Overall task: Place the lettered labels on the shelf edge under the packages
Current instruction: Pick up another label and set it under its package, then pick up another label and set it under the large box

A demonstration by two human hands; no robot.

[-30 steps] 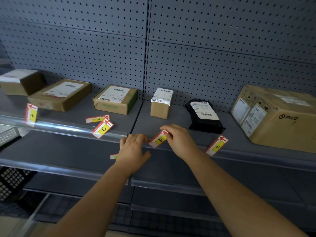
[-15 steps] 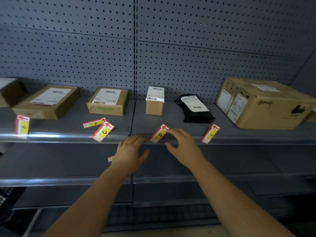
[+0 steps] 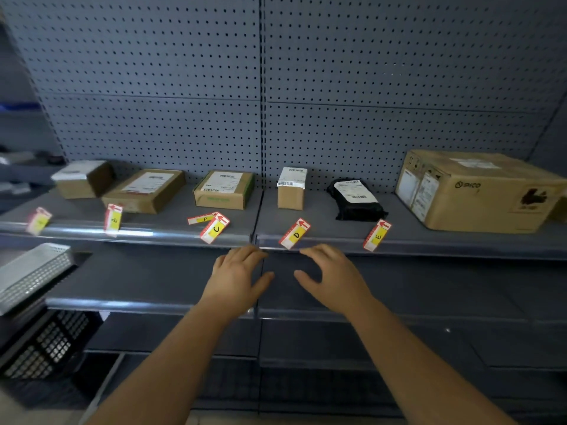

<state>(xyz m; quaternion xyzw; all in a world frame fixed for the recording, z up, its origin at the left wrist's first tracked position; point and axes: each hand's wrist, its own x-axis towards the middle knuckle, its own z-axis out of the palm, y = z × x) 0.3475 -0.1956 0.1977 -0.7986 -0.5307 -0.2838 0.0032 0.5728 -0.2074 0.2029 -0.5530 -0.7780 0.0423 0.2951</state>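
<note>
Neither hand grips anything: the left hand (image 3: 236, 276) and the right hand (image 3: 333, 279) both hover with fingers spread and apart, just below the front rail of the grey metal shelf (image 3: 322, 216), the left-hand fingertips reaching up to the rail's lower edge.

The red, white and yellow label marked D (image 3: 295, 234) stands tilted in the shelf edge just above the gap between the two hands, below the small upright brown cardboard box with a white barcode sticker (image 3: 291, 188). To its right, a matching label marked E (image 3: 376, 235) leans in the edge beneath the black plastic mailer bag with a white address sticker (image 3: 356, 199). To the left, the label marked C (image 3: 215, 227) sits tilted in the edge under the flat cardboard box with green print (image 3: 224, 190), and the label marked F (image 3: 202, 218) lies flat on the shelf surface just behind it, not in the edge. Further left, a label with an unreadable letter (image 3: 113, 217) stands under a flat brown carton (image 3: 144, 190), and another blurred label (image 3: 38, 220) stands below a small brown box at the far left (image 3: 82, 178).

A large brown PICO-printed carton (image 3: 478, 190) fills the right end of the shelf. A grey perforated back panel (image 3: 184, 87) rises behind, and a silver mesh basket (image 3: 30, 276) sits at lower left.
</note>
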